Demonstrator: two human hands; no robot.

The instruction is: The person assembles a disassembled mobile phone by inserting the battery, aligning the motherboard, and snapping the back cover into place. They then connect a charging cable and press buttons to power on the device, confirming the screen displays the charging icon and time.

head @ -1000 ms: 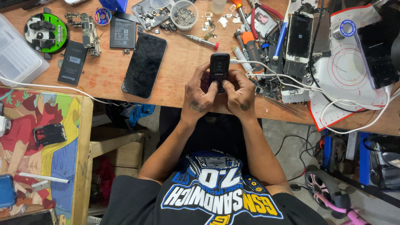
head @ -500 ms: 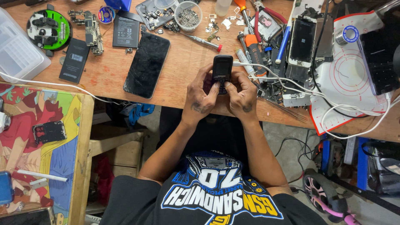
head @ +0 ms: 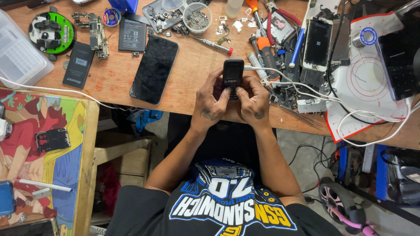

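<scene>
- Hands are both gripping a small black keypad phone (head: 232, 78) right at the near edge of the wooden desk (head: 188, 94), same spot as a second ago.
- Left hand (head: 210, 102) is wrapping around the phone's left side, thumb coming over the keys now. Earlier the thumbs were sitting lower, so it looks to me like the person is pressing buttons rather than just holding it.
- Right hand (head: 253, 100) is clamping the right side, thumb on the keypad too.
- Phone's screen is staying dark as far as I can tell, and a white cable (head: 280, 81) is running off from beside its top towards the right.
- Camera view is drifting a bit; nothing else on the desk seems to be moving.
- Desk is getting pretty crowded: a big cracked black smartphone (head: 154, 69) lying face up to the left, a flat battery (head: 131, 35) beyond it, a clear cup of screws (head: 197, 17), a red-tipped screwdriver (head: 214, 44), a white mat with red circles (head: 372, 83) on the right.
- Lower side table with a colourful cartoon cover (head: 48, 144) is sitting to the left, concrete floor (head: 297, 144) below.
</scene>
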